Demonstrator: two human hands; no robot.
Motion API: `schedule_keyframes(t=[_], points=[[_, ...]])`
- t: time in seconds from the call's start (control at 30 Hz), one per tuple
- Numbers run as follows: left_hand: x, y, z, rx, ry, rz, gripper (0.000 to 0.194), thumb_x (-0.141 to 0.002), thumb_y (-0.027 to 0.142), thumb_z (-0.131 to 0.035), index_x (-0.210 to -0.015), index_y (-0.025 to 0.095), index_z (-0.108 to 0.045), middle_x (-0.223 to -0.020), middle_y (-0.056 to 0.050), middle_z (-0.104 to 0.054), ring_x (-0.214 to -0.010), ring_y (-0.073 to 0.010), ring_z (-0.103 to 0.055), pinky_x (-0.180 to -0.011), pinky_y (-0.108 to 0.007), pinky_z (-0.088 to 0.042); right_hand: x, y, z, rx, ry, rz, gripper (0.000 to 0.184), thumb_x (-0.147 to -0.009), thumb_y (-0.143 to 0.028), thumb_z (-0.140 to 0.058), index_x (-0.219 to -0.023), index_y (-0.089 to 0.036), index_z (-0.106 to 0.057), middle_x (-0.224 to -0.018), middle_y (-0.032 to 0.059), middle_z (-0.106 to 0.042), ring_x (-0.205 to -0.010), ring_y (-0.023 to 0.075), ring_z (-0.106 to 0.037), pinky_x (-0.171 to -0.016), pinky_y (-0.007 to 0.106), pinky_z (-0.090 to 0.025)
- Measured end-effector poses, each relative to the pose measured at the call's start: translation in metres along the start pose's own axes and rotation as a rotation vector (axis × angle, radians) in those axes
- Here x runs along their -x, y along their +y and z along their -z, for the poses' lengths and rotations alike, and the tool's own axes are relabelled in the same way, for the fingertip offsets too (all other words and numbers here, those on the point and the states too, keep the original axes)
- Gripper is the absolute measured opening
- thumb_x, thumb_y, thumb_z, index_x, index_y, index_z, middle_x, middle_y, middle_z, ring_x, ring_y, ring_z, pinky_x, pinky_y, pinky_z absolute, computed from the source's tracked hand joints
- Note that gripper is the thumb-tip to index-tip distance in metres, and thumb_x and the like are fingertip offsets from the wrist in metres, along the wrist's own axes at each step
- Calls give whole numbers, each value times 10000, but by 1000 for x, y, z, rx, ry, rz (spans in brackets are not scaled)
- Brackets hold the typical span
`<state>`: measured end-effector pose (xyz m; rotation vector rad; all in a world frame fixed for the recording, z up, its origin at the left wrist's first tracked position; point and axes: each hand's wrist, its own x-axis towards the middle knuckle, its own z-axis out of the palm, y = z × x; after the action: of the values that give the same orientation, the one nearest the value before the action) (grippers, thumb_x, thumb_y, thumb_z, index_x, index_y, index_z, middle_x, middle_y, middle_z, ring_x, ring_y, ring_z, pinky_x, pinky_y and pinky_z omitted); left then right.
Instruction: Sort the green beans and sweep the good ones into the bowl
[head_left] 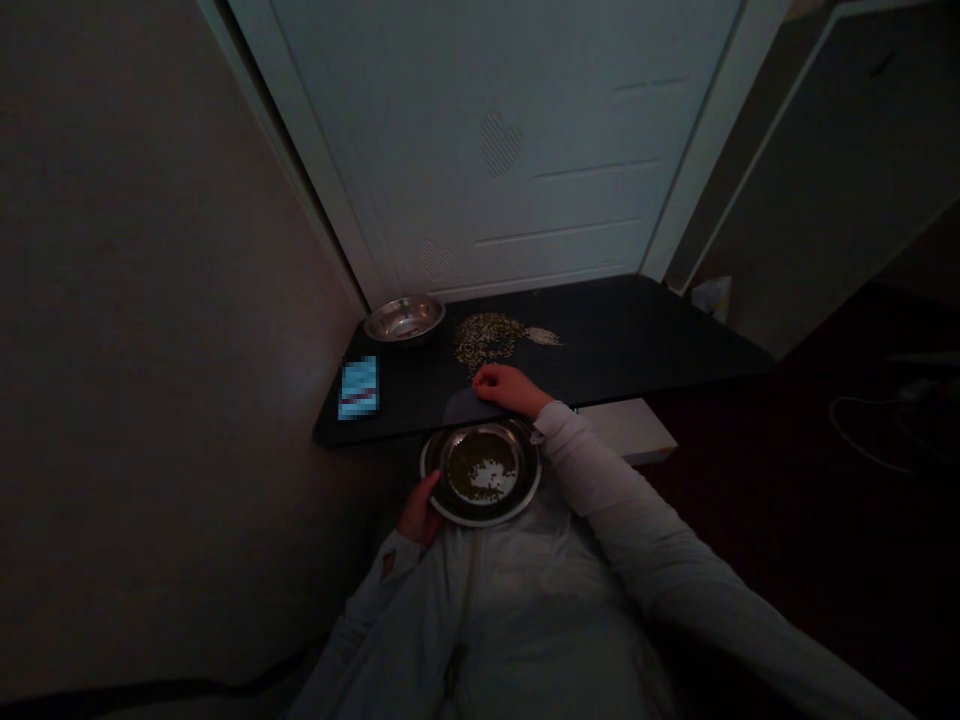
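Observation:
My left hand (421, 512) grips the near-left rim of a round metal bowl (480, 519), held below the front edge of a dark table (600, 345). Small green beans (471, 462) cover part of the bowl's floor. Above the table's front edge is my right hand (508, 388), its fingers curled together; whether something tiny sits in them is hidden. Just beyond that hand lies a spread pile of mixed green and pale beans or grains (486, 338). A smaller pale heap (543, 337) adjoins it on the right.
A second metal bowl (405, 320) stands at the table's back left. In front of it lies a blurred-out blue item (358, 388). A white box (628, 430) sits below the front edge, right of my forearm. Behind the table rises a white door (570, 130); a wall borders the left.

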<state>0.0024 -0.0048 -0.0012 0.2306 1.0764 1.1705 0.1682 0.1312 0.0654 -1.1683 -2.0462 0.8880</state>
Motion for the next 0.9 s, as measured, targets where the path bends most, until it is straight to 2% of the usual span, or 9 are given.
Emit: schedule_keyframes(t=[0.17, 0.37, 0.53, 0.9], points=[[-3, -2, 4, 4, -6, -13, 185, -720, 229, -496, -735, 136, -655, -770, -58, -701, -1064, -212, -501, -962, -334, -328, 1, -3, 1, -10, -10, -12, 113, -641, -213, -497, -705, -146, -562, -630, -23, -539, -586, 77, -471, -575, 201, -346], [2, 0, -2, -7, 15, -20, 195, -731, 214, -479, -698, 147, -659, -698, -41, -700, -1029, -205, -529, -949, -320, -342, 0, 0, 1, -30, -23, 9, 124, -640, -217, -494, -719, -148, -561, -619, -26, -528, -586, 82, -467, -579, 210, -345], [2, 0, -2, 3, 7, -8, 191, -730, 212, -481, -715, 138, -656, -717, -47, -702, -997, -209, -551, -939, -332, -358, 0, 1, 0, -66, -18, 18, 116, -637, -210, -490, -716, -153, -553, -608, -34, -514, -586, 75, -458, -583, 204, -340], [0, 0, 1, 0, 34, -31, 164, -717, 202, -506, -708, 138, -657, -711, -46, -698, -1007, -203, -544, -939, -311, -353, 0, 0, 1, -240, -67, -22, 102, -611, -210, -469, -670, -152, -530, -549, -50, -495, -531, 70, -447, -551, 204, -329]])
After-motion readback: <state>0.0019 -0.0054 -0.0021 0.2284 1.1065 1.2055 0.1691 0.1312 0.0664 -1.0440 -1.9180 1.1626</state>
